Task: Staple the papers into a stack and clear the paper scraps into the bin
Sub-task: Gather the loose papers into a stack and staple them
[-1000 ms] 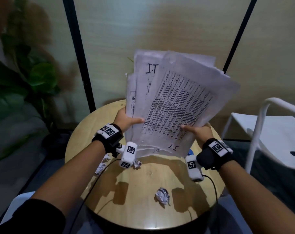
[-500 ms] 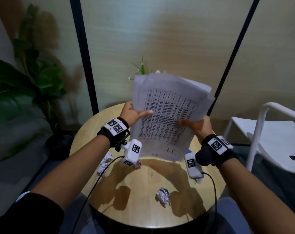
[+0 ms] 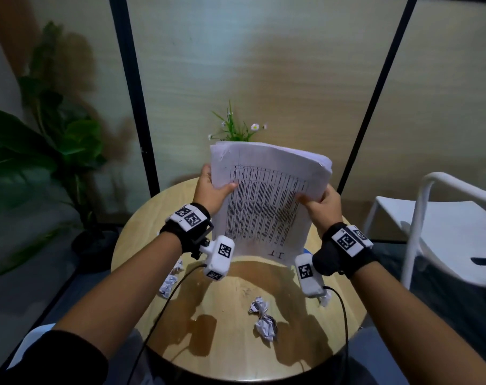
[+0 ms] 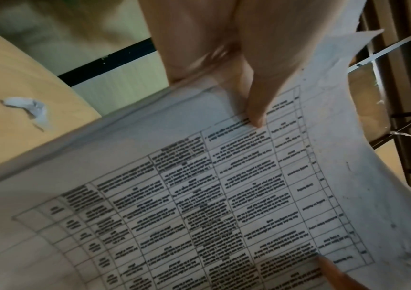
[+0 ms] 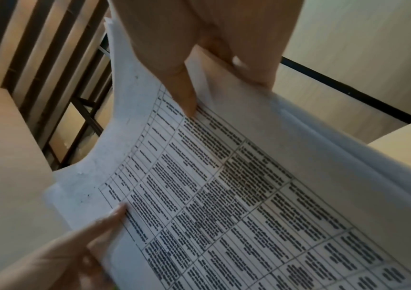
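Observation:
I hold a stack of printed papers [image 3: 266, 201] upright over the round wooden table [image 3: 141, 240], its bottom edge near the tabletop. My left hand [image 3: 212, 187] grips the stack's left edge, thumb on the front sheet [image 4: 224, 196]. My right hand [image 3: 318, 201] grips the right edge the same way, thumb on the print [image 5: 224, 196]. Crumpled paper scraps lie on the table: two near the front middle [image 3: 264, 320], one at the left [image 3: 169, 282], one small under my right wrist [image 3: 325, 300]. No stapler or bin shows.
A white chair [image 3: 444, 226] stands right of the table. A small potted flower [image 3: 236, 129] sits behind the papers. A large leafy plant [image 3: 41, 145] fills the left. Black-framed wall panels [image 3: 130, 93] stand behind the table. Cables hang from my wrist cameras.
The fanned, uneven sheets have been squared into one aligned stack. Both hands moved up the sides and the stack came down toward the table.

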